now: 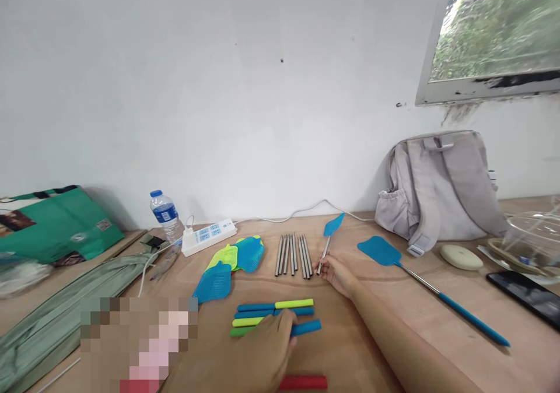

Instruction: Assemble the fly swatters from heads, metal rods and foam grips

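My right hand (336,275) is closed on the thin metal rod of a fly swatter, whose blue paddle (333,224) points up toward the wall. My left hand (258,355) reaches over a group of coloured tube handles, its fingers closed around a blue handle (308,327). Beside it lie a yellow handle (294,303), another blue handle (256,307) and a green handle (238,332), partly covered by the hand. A red handle (305,382) lies nearer me. Several bare metal rods (286,255) rest left of my right hand.
Loose blue and yellow swatter paddles (214,283) lie left of the rods. A whole blue fly swatter (431,285) lies at the right. Around stand a power strip (209,237), a water bottle (165,213), a grey backpack (441,186) and a black phone (527,299).
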